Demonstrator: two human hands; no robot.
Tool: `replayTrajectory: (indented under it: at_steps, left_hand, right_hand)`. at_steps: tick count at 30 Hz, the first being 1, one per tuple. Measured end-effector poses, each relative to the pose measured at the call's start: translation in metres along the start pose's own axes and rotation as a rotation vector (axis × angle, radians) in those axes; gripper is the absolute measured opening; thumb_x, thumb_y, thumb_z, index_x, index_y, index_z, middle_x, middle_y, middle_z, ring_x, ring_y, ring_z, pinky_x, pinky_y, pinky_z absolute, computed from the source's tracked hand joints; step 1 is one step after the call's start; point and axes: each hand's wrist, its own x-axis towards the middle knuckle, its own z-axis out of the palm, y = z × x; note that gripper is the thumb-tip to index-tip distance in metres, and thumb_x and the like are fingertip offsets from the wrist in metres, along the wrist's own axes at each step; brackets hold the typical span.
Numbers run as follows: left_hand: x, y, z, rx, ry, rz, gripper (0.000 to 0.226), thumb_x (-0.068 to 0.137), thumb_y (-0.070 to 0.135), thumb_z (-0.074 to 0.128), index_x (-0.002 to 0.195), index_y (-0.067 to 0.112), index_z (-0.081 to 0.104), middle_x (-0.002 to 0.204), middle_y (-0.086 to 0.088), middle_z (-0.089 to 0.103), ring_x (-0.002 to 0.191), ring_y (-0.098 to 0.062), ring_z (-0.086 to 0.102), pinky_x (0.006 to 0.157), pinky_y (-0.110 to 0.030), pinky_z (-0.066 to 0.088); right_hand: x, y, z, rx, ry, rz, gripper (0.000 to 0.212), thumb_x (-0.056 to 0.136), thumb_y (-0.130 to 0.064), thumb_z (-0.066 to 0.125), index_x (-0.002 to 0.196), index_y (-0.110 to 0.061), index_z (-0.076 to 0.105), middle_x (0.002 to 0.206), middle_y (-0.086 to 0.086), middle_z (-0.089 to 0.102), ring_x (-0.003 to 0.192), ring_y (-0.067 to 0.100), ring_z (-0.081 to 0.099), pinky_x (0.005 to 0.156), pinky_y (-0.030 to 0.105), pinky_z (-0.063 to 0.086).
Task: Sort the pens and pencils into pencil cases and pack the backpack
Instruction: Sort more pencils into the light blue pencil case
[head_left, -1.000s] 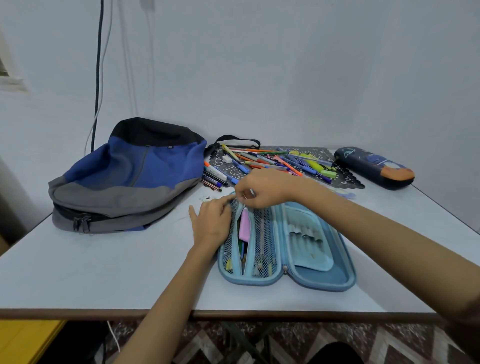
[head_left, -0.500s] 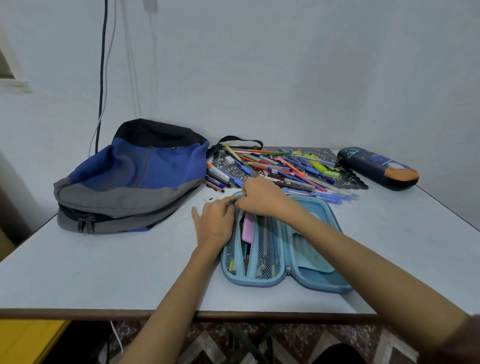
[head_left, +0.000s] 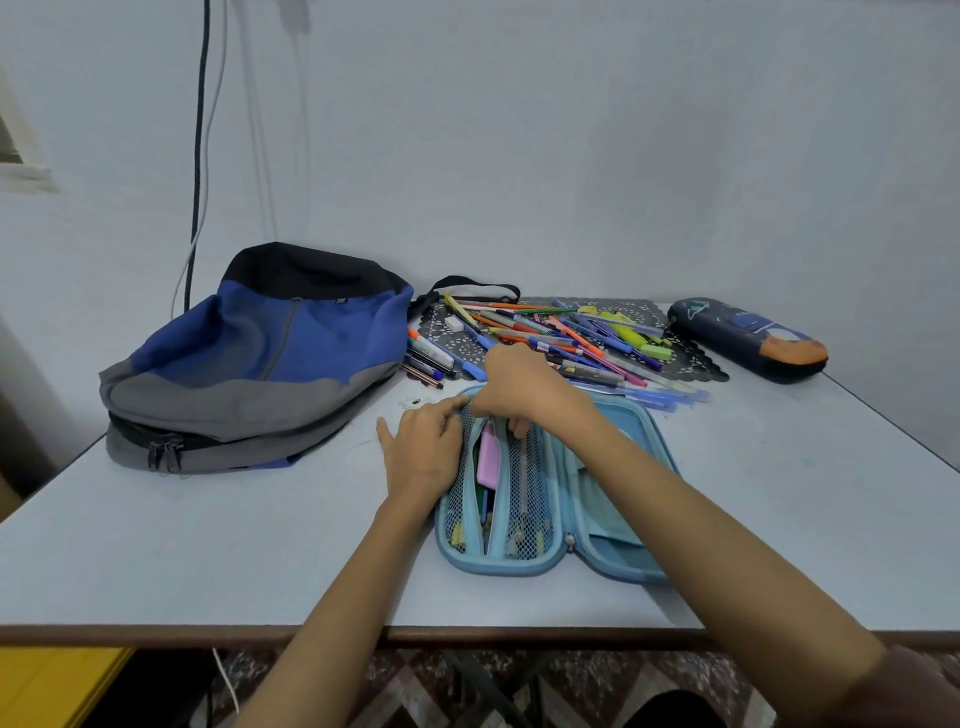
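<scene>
A light blue pencil case (head_left: 498, 567) lies open on the table in front of me. My left hand (head_left: 423, 452) holds the left edge of its mesh pocket, with the fingers curled at the mesh. My right hand (head_left: 519, 384) is at the pocket's top and pinches a clear grey pen (head_left: 523, 478) that lies inside the mesh. A pink item (head_left: 488, 460) sits in the pocket's open slit. A pile of loose pens and pencils (head_left: 561, 338) lies behind the case. The blue and grey backpack (head_left: 260, 364) lies on its side at the left.
The pens lie on a dark lace-edged mat (head_left: 691, 366). A dark pencil case (head_left: 748, 338) with an orange end lies shut at the back right. The white table (head_left: 208, 545) stands against a wall with hanging cables (head_left: 197, 156). A yellow object (head_left: 52, 686) lies below the table's left.
My right hand has come down from the case's far rim to the mesh pocket, and the pen it held now lies inside the mesh. My left hand has stayed at the pocket's edge.
</scene>
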Motion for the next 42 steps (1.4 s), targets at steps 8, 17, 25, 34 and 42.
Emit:
replayTrajectory:
  at_steps: [8, 17, 25, 34, 42]
  left_hand:
    - [-0.001, 0.002, -0.001, -0.017, 0.023, -0.006, 0.032, 0.097, 0.021, 0.037, 0.103, 0.032, 0.067, 0.107, 0.001, 0.069, 0.112, -0.020, 0.054, 0.117, -0.055, 0.004]
    - [-0.004, 0.004, -0.002, -0.022, 0.026, -0.005, 0.035, 0.095, 0.018, 0.038, 0.110, 0.029, 0.067, 0.113, -0.001, 0.068, 0.116, -0.022, 0.053, 0.117, -0.054, 0.003]
    - [-0.005, 0.006, -0.005, -0.038, 0.011, 0.010, 0.040, 0.097, 0.019, 0.037, 0.125, 0.036, 0.061, 0.123, 0.001, 0.065, 0.125, -0.020, 0.049, 0.117, -0.053, -0.001]
    - [0.001, -0.001, -0.002, -0.031, -0.001, 0.012, 0.032, 0.101, 0.029, 0.038, 0.119, 0.034, 0.063, 0.121, 0.002, 0.066, 0.121, -0.021, 0.051, 0.116, -0.056, 0.003]
    - [-0.005, 0.008, -0.011, -0.028, -0.114, 0.014, 0.044, 0.083, 0.045, 0.026, 0.111, 0.043, 0.060, 0.119, 0.001, 0.063, 0.122, -0.022, 0.046, 0.113, -0.059, 0.004]
  right_hand:
    - [0.010, -0.018, 0.011, -0.227, 0.029, 0.044, 0.024, 0.089, -0.024, 0.060, 0.107, -0.007, 0.058, 0.104, 0.006, 0.058, 0.103, 0.027, 0.059, 0.071, 0.031, 0.042]
    - [0.007, -0.015, 0.018, -0.213, 0.067, 0.074, 0.039, 0.087, -0.038, 0.059, 0.114, -0.011, 0.057, 0.115, 0.008, 0.059, 0.106, 0.027, 0.058, 0.071, 0.033, 0.041]
    - [0.000, -0.011, 0.022, -0.212, 0.117, 0.065, 0.027, 0.085, -0.039, 0.059, 0.092, -0.015, 0.048, 0.086, 0.002, 0.051, 0.093, 0.024, 0.058, 0.069, 0.032, 0.039]
    - [0.001, 0.001, 0.011, 0.145, -0.052, 0.108, 0.029, 0.084, -0.025, 0.060, 0.067, -0.009, 0.044, 0.063, 0.008, 0.056, 0.063, 0.029, 0.060, 0.067, 0.039, 0.057]
    - [0.006, 0.009, 0.010, 0.366, -0.133, 0.135, 0.018, 0.082, -0.010, 0.057, 0.068, 0.000, 0.052, 0.060, 0.015, 0.054, 0.042, 0.025, 0.054, 0.047, 0.031, 0.052]
